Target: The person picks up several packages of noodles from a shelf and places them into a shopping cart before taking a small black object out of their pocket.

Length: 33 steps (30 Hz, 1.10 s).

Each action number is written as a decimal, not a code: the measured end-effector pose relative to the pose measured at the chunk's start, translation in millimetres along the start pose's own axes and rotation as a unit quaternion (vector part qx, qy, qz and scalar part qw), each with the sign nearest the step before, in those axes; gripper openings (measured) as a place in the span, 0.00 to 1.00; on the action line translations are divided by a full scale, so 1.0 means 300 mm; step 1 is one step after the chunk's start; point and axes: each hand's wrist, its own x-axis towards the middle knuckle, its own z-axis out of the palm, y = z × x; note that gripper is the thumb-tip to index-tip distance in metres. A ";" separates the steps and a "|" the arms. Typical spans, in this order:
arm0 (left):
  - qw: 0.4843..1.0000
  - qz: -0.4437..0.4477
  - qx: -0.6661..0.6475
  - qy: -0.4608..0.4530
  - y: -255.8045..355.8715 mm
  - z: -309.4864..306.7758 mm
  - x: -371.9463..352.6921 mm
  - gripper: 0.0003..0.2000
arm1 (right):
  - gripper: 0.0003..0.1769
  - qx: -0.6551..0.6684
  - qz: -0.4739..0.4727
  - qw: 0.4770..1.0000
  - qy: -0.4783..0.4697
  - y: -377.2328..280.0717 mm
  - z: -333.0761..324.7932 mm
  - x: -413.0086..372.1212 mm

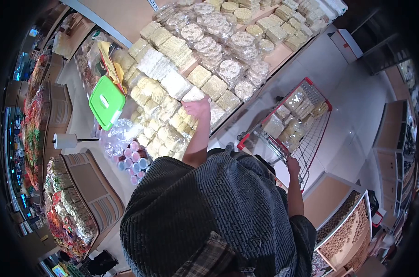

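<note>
My left hand point(198, 109) reaches out over a display of packed dried noodles, its fingers curled over a white packet point(193, 94). More white packets point(175, 84) lie just beyond it, and bags of pale yellow rounded pieces point(168, 138) are to its left. Square yellowish noodle packs point(214, 87) sit on its right side. At my other side, my right hand point(292, 165) is closed on the near end of a red-trimmed shopping cart point(316, 150). Several clear packs of noodles point(295, 108) are in the cart. The dark jacket hides part of the cart's handle.
Stacks of round noodle cakes point(230, 69) fill the far display. A green lid point(107, 102) and capped jars point(134, 159) stand at the left. Bulk bins point(345, 231) are behind the cart at right, beside the tiled floor point(357, 106). Candy stands point(75, 203) line the left.
</note>
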 end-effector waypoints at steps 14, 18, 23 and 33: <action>0.998 -0.043 0.040 0.007 -0.031 0.170 0.113 0.78 | 0.27 0.027 0.012 0.999 0.014 -0.065 -0.132 -0.076; 0.998 -0.021 0.066 0.007 -0.061 0.209 0.169 0.77 | 0.26 0.031 0.011 0.999 -0.001 -0.044 -0.174 -0.053; 0.982 0.135 0.113 0.073 -0.054 0.204 0.053 0.73 | 0.26 0.025 0.009 1.000 0.011 -0.015 -0.254 -0.005; 0.721 0.564 0.239 -0.324 -0.236 0.474 -0.867 0.46 | 0.29 0.013 0.003 1.000 0.003 -0.047 -0.415 0.175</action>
